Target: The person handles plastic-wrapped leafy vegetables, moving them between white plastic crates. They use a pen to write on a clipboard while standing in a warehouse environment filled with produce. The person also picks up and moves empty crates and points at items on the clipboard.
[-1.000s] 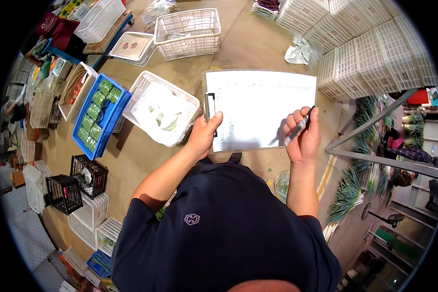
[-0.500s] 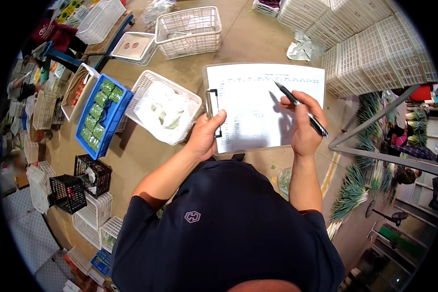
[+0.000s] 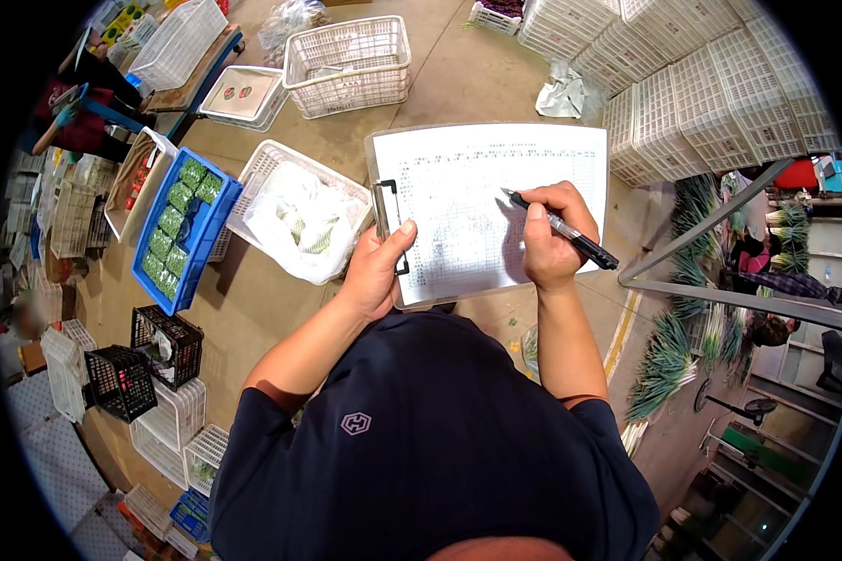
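In front of my chest is a clipboard (image 3: 390,220) with a white printed sheet (image 3: 458,210) full of table rows. My left hand (image 3: 376,269) grips its left edge, thumb on top beside the metal clip. My right hand (image 3: 558,238) pinches a black pen (image 3: 575,239) with a clear barrel section. The pen's tip points up and left over the sheet's upper middle part; whether it touches the paper I cannot tell. The hand's shadow falls on the sheet. Just left of the clipboard stands a white crate (image 3: 262,168) holding a white plastic bag (image 3: 304,220) with pale green produce inside.
A blue crate (image 3: 143,257) of bagged greens stands at the left. An open white basket (image 3: 346,70) is beyond the clipboard. Stacked white crates (image 3: 711,107) fill the far right, with a metal rail (image 3: 730,297) and leeks (image 3: 660,365) nearer. Another person (image 3: 79,122) stands far left.
My right hand and the pen have come left and slightly inward over the sheet, with the pen tip lower on the page. The whole surroundings have shifted slightly left in view.
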`<state>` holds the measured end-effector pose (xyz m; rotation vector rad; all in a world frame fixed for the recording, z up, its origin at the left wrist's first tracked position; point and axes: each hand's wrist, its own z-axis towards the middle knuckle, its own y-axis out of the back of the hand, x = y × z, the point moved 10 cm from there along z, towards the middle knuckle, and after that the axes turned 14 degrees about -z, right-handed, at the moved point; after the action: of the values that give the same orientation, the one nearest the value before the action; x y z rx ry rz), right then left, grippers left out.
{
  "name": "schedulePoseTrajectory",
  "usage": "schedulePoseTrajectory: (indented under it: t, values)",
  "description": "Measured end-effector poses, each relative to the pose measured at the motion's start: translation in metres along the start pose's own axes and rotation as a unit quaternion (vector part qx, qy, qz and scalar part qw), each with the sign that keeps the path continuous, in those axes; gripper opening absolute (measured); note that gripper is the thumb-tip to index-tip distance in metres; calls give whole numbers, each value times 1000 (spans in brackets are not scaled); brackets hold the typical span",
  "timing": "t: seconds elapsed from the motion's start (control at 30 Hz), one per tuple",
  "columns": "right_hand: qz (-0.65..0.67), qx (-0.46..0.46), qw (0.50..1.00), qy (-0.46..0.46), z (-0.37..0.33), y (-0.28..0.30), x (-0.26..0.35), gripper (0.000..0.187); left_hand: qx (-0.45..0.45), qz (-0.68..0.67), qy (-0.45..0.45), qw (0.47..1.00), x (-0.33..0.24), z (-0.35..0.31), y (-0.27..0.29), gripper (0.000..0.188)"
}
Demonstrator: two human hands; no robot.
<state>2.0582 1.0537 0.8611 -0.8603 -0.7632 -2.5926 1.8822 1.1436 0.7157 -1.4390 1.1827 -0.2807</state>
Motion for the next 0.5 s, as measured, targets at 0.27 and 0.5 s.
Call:
schedulePoseTrajectory:
  t: [0.27, 0.5]
  values:
    - [16, -15, 1000, 0, -1, 2, -4, 11, 5, 20, -9, 1000, -4, -3, -3, 46]
    - [5, -4, 1000, 7, 0, 0, -1, 12, 7, 17, -2, 1000, -5, -3, -5, 45]
